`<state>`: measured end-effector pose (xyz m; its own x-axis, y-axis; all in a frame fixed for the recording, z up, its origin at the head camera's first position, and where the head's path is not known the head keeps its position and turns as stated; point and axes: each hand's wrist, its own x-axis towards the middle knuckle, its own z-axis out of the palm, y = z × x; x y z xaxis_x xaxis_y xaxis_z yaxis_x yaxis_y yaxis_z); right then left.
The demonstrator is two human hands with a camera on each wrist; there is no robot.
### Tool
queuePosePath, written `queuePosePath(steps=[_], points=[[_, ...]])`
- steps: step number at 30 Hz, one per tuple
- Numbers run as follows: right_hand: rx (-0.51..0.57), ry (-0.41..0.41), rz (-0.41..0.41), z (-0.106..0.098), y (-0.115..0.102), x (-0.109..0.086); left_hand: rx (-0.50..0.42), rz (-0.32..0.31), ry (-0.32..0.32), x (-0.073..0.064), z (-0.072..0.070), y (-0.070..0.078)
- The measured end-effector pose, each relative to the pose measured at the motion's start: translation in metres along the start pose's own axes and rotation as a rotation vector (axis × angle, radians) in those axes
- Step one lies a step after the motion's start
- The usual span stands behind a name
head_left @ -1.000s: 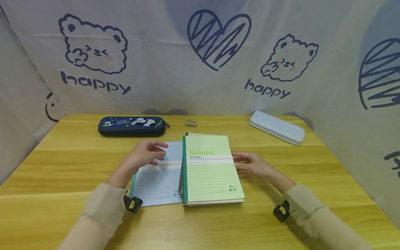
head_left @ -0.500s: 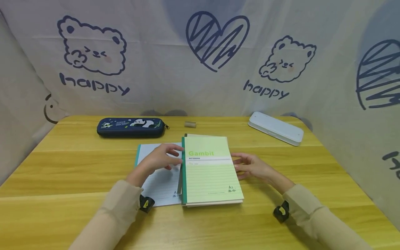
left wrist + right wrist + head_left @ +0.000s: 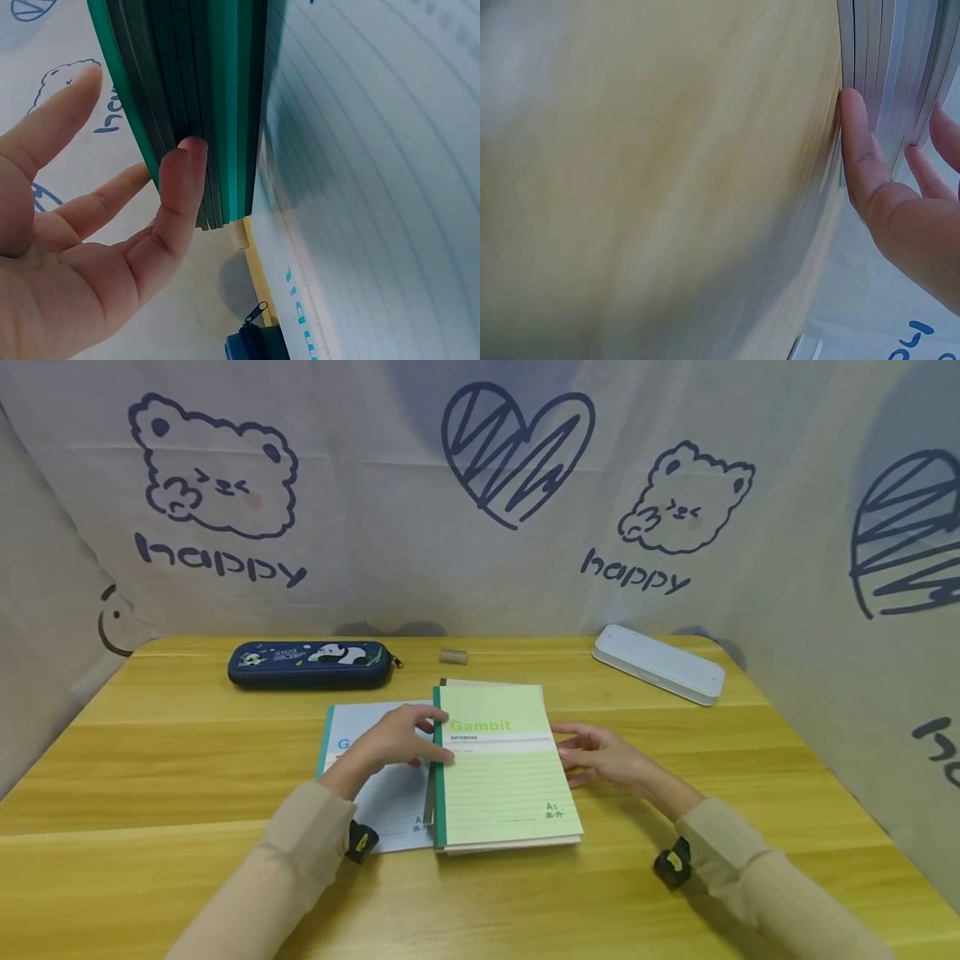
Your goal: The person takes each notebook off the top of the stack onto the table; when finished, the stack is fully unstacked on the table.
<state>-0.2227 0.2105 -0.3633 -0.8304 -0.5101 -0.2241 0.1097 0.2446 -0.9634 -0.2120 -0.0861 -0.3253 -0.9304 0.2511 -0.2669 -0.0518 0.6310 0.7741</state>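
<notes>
A pale yellow-green notebook lies on top of a stack of several notebooks, its green spine to the left. In the left wrist view the layered spines stand beside the fingers. My left hand has its fingertips at the stack's spine side, with a finger touching the spines. On the opposite side my right hand rests its fingertips against the page edges, its fingers loosely extended. Beneath my left hand lies a light blue notebook, partly covered by the hand and the stack.
A dark blue panda pencil case sits at the back left of the wooden table. A small grey-brown cylinder lies behind the stack. At the back right is a white case. A printed cloth hangs behind the table.
My left hand has moved right, from above the blue notebook to the spine side of the stack. My right hand and the stack have stayed about where they were.
</notes>
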Motion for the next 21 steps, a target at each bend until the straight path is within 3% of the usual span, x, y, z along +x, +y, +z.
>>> queuePosePath(steps=[11,21], points=[[-0.018,0.001,0.003,-0.0004,-0.0006,0.0011,0.106,0.0,0.038,0.0032,0.0034,0.0033],[-0.013,0.006,0.015,-0.0002,-0.0009,0.0018,0.075,0.005,0.063,-0.0001,0.0013,0.002]])
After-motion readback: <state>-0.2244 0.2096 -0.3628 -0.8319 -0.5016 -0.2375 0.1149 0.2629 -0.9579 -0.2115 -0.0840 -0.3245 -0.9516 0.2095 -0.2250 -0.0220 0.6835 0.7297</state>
